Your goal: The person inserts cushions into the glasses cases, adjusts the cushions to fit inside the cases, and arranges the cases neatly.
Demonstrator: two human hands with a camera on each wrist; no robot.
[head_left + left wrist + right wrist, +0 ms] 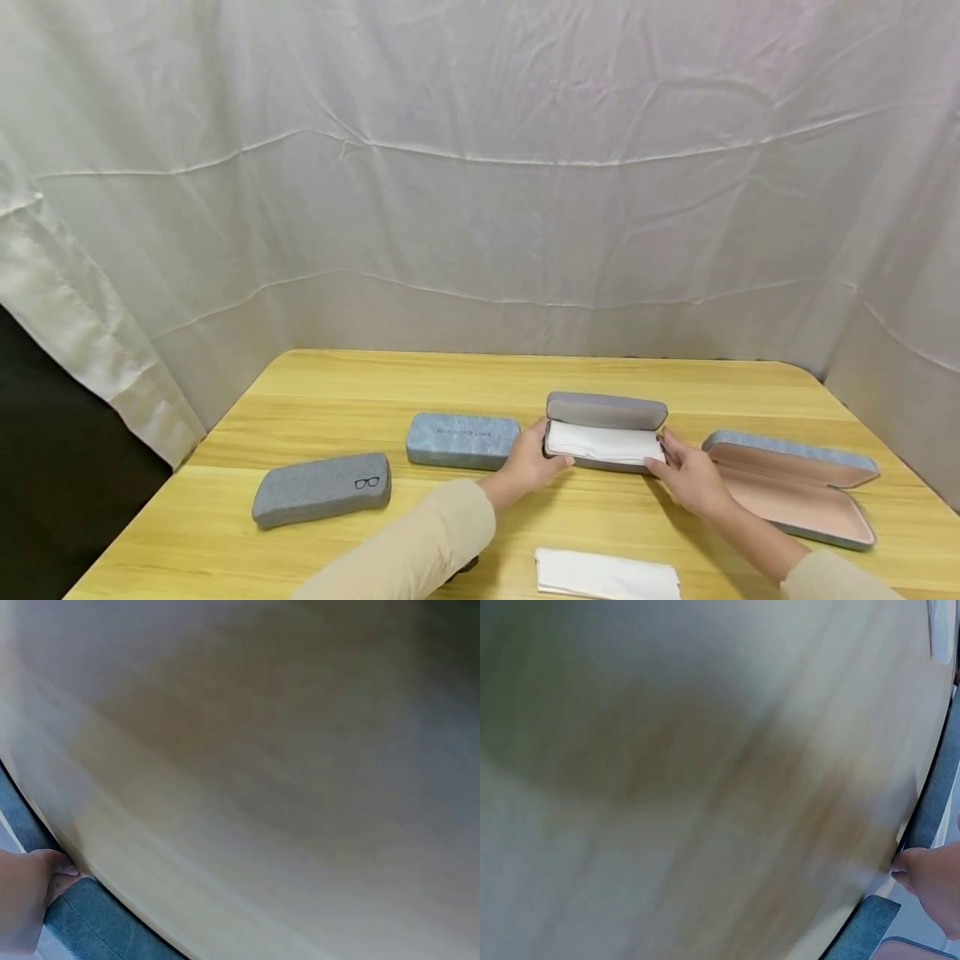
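Note:
A grey glasses case has its lid raised, and a folded white cloth fills its base. My left hand grips the case's left end, thumb along the front edge. At the opposite end my right hand holds the case, its thumb by the cloth's front right corner. In the left wrist view the left hand shows at the lower left edge; in the right wrist view the right hand shows at the right edge.
A closed blue glasses case and a closed grey one with a spectacles print lie to the left. An open blue case with pink lining lies at right. Another folded white cloth is at the table's near side.

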